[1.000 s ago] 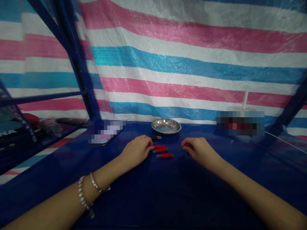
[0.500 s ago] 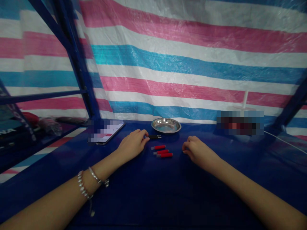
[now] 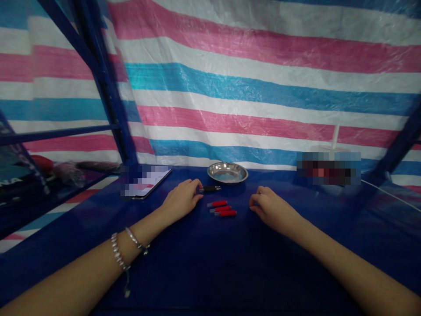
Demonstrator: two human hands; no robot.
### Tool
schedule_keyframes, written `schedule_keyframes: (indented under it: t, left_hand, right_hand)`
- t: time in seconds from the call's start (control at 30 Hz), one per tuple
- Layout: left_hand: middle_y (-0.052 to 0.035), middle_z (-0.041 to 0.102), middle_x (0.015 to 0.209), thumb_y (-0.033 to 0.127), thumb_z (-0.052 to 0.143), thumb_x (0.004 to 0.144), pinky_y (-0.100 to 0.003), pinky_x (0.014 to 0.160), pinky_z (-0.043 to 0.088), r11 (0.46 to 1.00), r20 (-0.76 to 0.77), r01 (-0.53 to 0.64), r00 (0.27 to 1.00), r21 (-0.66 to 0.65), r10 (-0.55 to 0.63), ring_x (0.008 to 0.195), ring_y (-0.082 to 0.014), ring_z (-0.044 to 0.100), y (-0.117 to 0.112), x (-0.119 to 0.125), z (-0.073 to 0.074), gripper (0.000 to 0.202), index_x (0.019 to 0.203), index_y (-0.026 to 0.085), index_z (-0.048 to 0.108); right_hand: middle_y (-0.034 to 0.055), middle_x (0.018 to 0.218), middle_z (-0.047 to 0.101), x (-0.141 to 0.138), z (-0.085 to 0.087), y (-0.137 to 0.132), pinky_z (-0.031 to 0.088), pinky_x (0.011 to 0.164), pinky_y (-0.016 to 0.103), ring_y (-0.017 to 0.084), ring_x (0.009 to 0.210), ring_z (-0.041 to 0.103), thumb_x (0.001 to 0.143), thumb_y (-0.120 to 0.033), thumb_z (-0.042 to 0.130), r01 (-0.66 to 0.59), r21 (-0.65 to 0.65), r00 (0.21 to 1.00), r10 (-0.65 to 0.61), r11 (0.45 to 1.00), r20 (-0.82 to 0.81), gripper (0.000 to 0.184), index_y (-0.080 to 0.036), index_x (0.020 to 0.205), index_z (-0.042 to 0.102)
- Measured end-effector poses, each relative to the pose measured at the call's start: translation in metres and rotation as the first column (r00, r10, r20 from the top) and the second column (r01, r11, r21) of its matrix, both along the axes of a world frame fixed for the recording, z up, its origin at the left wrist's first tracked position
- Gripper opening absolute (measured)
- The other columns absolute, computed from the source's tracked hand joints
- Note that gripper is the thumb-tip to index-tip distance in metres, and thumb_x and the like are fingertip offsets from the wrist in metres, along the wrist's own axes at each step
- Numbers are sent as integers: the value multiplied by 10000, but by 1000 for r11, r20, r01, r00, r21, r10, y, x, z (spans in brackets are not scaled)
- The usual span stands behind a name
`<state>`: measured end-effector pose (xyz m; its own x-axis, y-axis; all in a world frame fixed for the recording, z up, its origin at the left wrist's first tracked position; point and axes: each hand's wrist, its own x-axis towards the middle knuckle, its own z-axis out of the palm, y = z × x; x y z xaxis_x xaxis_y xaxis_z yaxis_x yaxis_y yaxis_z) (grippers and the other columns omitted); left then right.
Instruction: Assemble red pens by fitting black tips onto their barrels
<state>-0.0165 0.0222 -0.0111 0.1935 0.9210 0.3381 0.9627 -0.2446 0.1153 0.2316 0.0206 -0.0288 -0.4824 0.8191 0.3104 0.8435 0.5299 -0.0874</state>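
Note:
My left hand lies on the blue table with its thumb apart from the fingers. Its fingertips are at the rear end of a black pen, whose pointed tip faces right; whether they touch it I cannot tell. In front of the pen lie three short red sticks with greyish clear left ends: a rear one, a middle one and a front one. To their right my right hand rests loosely curled, a gap between thumb and fingers, nothing in it. A round metal dish stands behind the pen.
A phone, partly blurred out, lies at the left. At the back right is a pixelated object with a white upright post and a cable. Blue metal posts and a striped plastic sheet enclose the table.
My left thumb has come away from the pen, and more of the pen's rear end shows. My right hand, the red sticks and the dish are nearly unchanged.

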Motion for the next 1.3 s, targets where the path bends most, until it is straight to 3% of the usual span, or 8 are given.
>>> schedule_keyframes:
  t: [1.3]
  left_hand:
    - [-5, 529, 787, 304, 473, 760, -231, 654, 377, 1000, 25, 20, 999, -8, -20, 725, -125, 504, 12, -3, -5, 171, 887, 207, 535]
  right_hand:
    - [74, 873, 482, -2, 5, -7, 388, 785, 301, 178, 869, 467, 779, -215, 470, 12, 6, 1000, -12, 1000, -17, 151, -174, 882, 573]
